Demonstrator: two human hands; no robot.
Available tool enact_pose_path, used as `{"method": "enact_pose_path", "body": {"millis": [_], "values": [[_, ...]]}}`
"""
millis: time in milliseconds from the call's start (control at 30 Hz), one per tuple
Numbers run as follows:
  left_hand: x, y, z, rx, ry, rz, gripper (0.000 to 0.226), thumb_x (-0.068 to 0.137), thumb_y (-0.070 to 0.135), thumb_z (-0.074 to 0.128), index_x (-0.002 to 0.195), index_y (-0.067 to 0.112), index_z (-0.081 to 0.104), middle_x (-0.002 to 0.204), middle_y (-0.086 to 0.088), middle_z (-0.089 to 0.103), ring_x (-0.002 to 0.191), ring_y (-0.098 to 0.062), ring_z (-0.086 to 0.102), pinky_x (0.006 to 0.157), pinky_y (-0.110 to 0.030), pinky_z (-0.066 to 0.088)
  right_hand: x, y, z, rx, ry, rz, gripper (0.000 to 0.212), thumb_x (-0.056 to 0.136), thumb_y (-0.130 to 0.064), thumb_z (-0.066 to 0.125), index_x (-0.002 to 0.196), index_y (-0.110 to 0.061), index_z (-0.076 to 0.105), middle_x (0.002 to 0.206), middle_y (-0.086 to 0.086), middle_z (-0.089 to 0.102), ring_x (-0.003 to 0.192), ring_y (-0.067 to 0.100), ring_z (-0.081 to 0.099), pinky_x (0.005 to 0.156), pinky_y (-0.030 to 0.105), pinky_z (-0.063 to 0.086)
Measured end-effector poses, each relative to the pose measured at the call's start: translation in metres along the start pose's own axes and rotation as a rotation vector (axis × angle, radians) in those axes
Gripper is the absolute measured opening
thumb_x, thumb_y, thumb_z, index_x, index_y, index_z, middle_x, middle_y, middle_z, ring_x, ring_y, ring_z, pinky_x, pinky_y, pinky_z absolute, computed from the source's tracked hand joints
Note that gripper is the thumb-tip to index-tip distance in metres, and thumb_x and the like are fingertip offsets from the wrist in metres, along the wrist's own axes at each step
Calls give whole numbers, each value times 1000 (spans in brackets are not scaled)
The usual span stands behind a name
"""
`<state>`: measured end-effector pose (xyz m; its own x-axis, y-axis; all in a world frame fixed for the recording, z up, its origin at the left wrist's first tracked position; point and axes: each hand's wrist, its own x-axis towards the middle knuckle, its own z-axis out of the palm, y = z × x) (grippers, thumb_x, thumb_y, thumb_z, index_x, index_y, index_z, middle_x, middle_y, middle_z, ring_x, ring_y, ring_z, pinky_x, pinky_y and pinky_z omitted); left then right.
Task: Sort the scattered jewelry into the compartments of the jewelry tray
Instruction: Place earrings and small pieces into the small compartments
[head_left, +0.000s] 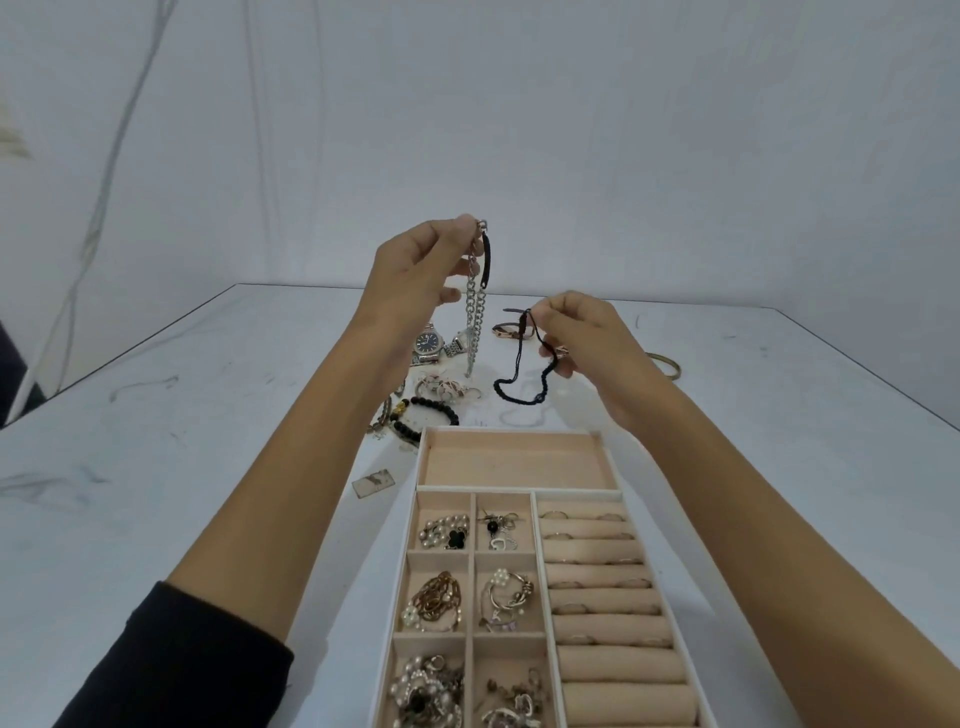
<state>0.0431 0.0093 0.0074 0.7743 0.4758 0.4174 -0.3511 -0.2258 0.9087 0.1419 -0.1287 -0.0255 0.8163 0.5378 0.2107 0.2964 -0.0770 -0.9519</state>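
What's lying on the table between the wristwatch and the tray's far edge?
Head view: a pale ring cluster and a black beaded bracelet, between wristwatch and tray.

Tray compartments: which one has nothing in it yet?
The wide compartment across the far end of the jewelry tray shows only bare lining. The six small square ones hold jewelry, and the ring rolls carry rings.

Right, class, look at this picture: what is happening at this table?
A person is sorting jewelry into a tray. The left hand dangles a silver chain bracelet; the right hand holds a black beaded strand. The small compartments hold pieces, the wide far one is empty. A watch lies loose on the table.
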Motion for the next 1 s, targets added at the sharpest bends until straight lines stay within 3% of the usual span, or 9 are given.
{"method": "enact_pose_path", "body": {"millis": [133,367,467,633,767,1000], "values": [[-11,5,0,-116,-23,-13,20,99,30,51,91,18,65,88,6,67,89,-11,65,88,-31,51,-17,-19,-3,155,-44,-41,9,95,-13,50,89,-11,55,102,7,72,61,13,50,49,24,33],[-30,14,-6,-266,-46,2,20,101,27,46,91,18,61,92,5,70,81,-11,66,81,-31,56,-37,-28,-2,228,-128,-35,9,95,-13,50,88,-11,54,90,11,73,61,16,52,49,25,35],[-35,19,-9,-350,-58,0,19,101,27,46,89,18,58,84,6,67,71,-8,61,73,-27,55,-49,-28,-1,186,-190,-39,9,96,-10,50,89,-9,55,78,7,67,60,17,52,49,24,37],[-41,24,-12,-475,-120,8,21,102,26,42,87,20,55,76,8,58,63,-6,52,65,-23,51,-68,-28,1,-1,-373,-41,9,97,-13,50,92,-7,55,76,9,65,65,21,54,54,28,42],[-43,23,-13,-500,-133,-5,21,102,25,42,87,20,56,76,7,57,62,-6,51,64,-22,50,-74,-25,6,-136,-522,14,9,96,-12,51,92,-7,56,76,12,67,62,22,53,50,24,45],[-44,18,-15,-507,-114,-43,20,102,25,43,88,19,57,75,7,58,62,-5,52,64,-22,50,-76,-16,12,-271,-585,86,9,95,-13,53,93,-6,58,71,11,66,65,28,52,50,30,43]]}}
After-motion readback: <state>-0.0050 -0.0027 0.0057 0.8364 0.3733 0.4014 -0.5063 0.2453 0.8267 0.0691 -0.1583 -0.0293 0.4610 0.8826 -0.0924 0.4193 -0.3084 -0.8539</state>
